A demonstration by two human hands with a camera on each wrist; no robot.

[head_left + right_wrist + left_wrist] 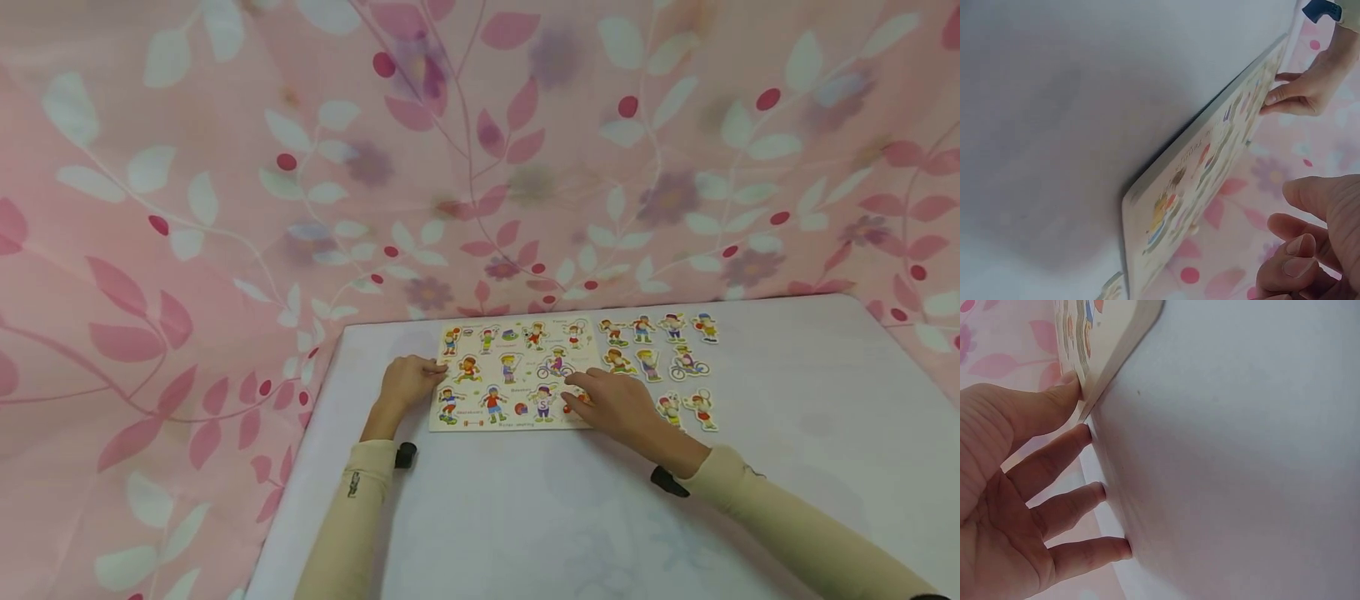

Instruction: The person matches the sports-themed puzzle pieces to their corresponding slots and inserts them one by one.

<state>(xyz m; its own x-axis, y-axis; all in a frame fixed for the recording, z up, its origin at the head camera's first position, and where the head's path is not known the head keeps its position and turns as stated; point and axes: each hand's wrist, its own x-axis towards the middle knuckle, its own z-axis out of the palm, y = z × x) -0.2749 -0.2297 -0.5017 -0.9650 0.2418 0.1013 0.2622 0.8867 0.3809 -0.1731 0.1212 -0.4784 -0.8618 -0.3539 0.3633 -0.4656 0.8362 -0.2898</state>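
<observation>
A cream puzzle board (487,358) with colourful sports figures lies flat on the table. My left hand (408,383) holds its left edge: in the left wrist view the thumb (1054,409) rests on top and the forefinger is at the side, the other fingertips on the table. My right hand (618,404) hovers over the board's right side, fingers loosely bent and nothing seen between them; the right wrist view shows the thumb (1316,197) apart from the fingers. To the right of the board lie several loose figure pieces, among them a cyclist (688,364).
The white table (525,517) ends at the back against a pink floral cloth (480,167). Two pieces lie near my right forearm, one of them a racket player (702,408). Dark bands (405,455) sit at both wrists.
</observation>
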